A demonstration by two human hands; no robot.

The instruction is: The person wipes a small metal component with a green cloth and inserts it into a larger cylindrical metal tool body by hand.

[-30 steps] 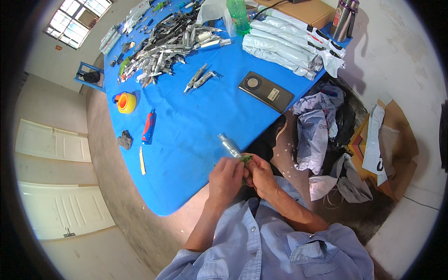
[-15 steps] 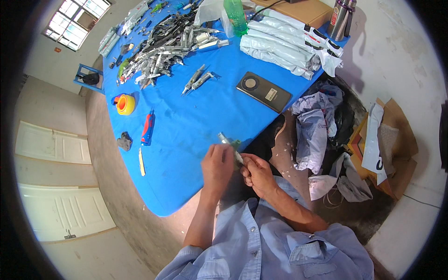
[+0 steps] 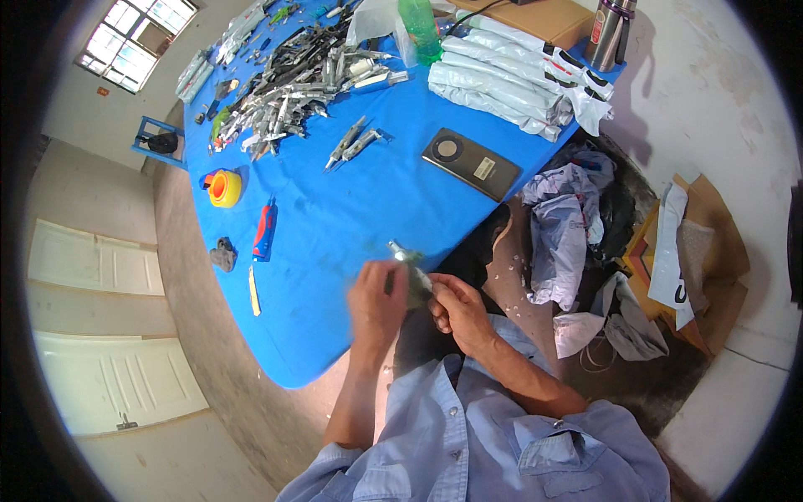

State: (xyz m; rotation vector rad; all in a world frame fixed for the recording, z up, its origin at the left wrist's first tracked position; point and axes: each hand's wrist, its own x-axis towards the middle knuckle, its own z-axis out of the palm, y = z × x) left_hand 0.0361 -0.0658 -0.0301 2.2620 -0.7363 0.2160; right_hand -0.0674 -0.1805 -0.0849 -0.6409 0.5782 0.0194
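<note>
1. Your right hand (image 3: 458,311) is closed around the lower end of a small silvery tube (image 3: 410,266). The tube sits at the near edge of the surface (image 3: 351,217), over the rim, its tip angled up and away from you. The wrist is bent inward, the forearm coming in from your lower right.
2. Your left hand (image 3: 376,303) has its fingers curled against the same tube from the left side; it is motion-blurred, so you cannot tell from this view how firm that contact is. The forearm rises almost straight from the lower edge.
3. Risk: the tube is held over the rim, not over the cloth. If either hand slips, it likely falls to the floor or into your lap.
4. Risk: with both hands crowded on a short piece, a hard twist may pinch a finger or crush the tube.
5. Further in, a dark flat phone-like slab (image 3: 470,163) lies near the right edge, and a red-and-blue handled tool (image 3: 264,231) lies toward the left edge. Both are well apart from your hands.
6. At the far end, a heap of silvery tubes (image 3: 293,92) lies piled up, with two more tubes loose just in front of it. A careless reach could scatter them.
</note>
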